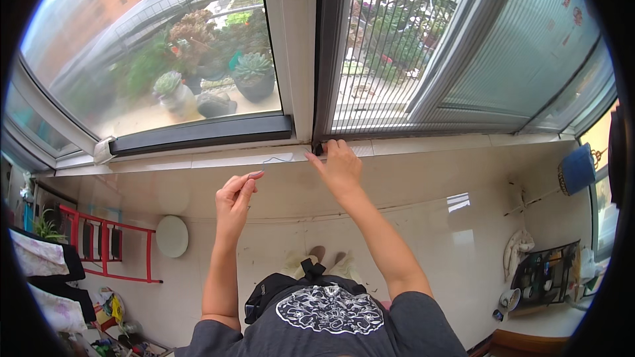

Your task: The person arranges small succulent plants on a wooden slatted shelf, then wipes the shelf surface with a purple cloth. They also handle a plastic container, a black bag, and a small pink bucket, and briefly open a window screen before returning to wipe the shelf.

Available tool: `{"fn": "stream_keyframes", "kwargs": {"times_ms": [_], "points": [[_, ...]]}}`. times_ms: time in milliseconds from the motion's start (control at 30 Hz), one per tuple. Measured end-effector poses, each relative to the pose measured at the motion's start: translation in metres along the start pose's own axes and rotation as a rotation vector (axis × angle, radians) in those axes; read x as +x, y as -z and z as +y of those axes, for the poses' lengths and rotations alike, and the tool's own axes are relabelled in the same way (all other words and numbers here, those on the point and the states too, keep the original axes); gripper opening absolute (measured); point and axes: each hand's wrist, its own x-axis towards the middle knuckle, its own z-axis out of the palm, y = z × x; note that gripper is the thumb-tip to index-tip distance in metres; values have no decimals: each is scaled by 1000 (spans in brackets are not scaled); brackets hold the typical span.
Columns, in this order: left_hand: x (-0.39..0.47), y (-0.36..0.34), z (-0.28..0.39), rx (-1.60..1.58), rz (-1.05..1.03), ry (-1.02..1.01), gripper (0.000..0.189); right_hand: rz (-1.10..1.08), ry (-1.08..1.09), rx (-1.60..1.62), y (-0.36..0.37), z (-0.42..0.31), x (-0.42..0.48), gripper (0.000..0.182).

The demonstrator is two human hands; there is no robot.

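Note:
My left hand (237,197) is raised in front of the tiled window ledge, its thumb and fingers pinched on one end of a thin bluish cord (278,159). From those fingertips the cord curves up and to the right over the ledge. My right hand (340,163) is at the lower corner of the dark-framed pleated screen (407,59), its fingers on a small black piece (318,149) at the foot of the frame. Whether they grip that piece cannot be told. Left of it, a dark rail (201,135) runs along the bottom of the glass window.
Potted succulents (253,73) stand behind the glass. Below left are a red metal step ladder (151,255) and a round pale stool top (172,236). At right are a blue-shaded lamp (578,169) and a dark rack (545,277) holding small items.

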Motion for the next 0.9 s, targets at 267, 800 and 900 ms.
{"fn": "stream_keyframes", "kwargs": {"times_ms": [267, 800, 900], "points": [[-7, -10, 8, 383, 158, -244, 21, -108, -57, 529, -6, 29, 9, 16], [20, -149, 32, 529, -229, -505, 34, 754, -135, 1643, 220, 159, -42, 12], [39, -169, 46, 677, -239, -563, 33, 765, -124, 1605, 232, 169, -49, 10]]}}
